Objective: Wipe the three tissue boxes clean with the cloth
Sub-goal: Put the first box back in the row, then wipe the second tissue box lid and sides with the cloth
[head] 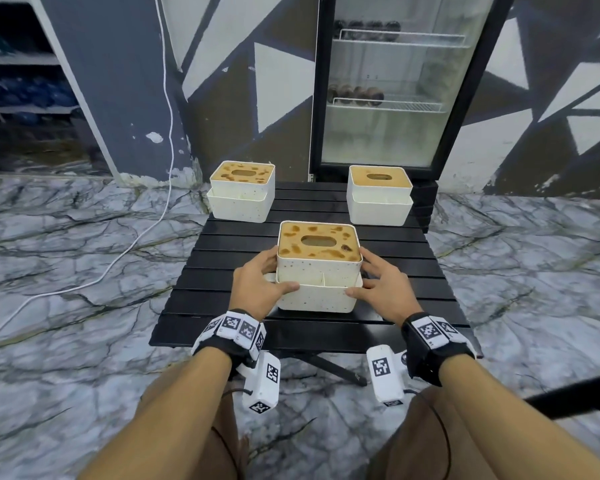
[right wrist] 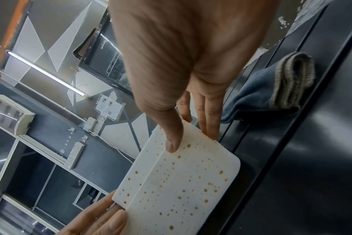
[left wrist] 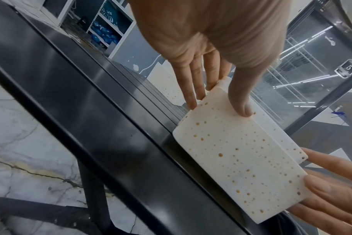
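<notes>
Three white tissue boxes with stained tan lids stand on a black slatted table (head: 222, 306). I hold the near tissue box (head: 317, 271) between both hands. My left hand (head: 260, 280) clasps its left front corner, thumb on the front face and fingers along the side. On the other corner my right hand (head: 383, 287) grips the same way. Orange specks dot the box's walls (left wrist: 241, 159) (right wrist: 183, 182). A folded blue-grey cloth (right wrist: 267, 90) lies on the table just beyond my right hand (right wrist: 181, 63). The far-left box (head: 241, 192) and far-right box (head: 380, 195) stand untouched.
A glass-door fridge (head: 395, 81) stands behind the table. A white cable (head: 146, 230) runs across the marble floor on the left. Shelves with blue items sit at the far left. My knees are under the table's near edge.
</notes>
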The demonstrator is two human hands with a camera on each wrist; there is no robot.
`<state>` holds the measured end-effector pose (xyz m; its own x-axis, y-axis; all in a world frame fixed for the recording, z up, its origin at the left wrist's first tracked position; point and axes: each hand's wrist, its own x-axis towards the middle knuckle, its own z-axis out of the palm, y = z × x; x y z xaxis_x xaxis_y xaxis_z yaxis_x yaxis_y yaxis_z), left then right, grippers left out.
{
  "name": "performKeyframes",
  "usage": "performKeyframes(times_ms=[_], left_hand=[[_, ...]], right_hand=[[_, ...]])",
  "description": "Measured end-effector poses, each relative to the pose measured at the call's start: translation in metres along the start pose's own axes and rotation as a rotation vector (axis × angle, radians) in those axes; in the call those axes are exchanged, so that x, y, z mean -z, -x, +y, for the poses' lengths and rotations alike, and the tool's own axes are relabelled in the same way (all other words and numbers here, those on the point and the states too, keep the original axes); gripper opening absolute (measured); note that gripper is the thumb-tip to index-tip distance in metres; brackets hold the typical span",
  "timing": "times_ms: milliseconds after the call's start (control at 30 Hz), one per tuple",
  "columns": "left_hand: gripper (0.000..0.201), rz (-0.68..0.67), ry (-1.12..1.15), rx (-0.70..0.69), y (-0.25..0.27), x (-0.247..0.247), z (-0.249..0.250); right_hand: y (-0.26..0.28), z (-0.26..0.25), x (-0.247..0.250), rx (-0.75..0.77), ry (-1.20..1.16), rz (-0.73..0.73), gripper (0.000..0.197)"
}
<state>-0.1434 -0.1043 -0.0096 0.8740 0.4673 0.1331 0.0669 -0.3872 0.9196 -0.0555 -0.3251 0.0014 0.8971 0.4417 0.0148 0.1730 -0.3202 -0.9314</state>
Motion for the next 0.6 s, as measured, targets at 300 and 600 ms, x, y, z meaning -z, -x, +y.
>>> performKeyframes(times_ms=[300,600], left_hand=[[0.075,0.023,0.023,0.002,0.014,-0.005,-0.015],[0.074,0.056,0.074,-0.016,0.008,0.001,-0.018]], right_hand=[[0.009,0.011,-0.002,0.015,-0.032,0.017,0.088],[-0.017,0.022,0.027,-0.027,0.382,0.259,0.045]])
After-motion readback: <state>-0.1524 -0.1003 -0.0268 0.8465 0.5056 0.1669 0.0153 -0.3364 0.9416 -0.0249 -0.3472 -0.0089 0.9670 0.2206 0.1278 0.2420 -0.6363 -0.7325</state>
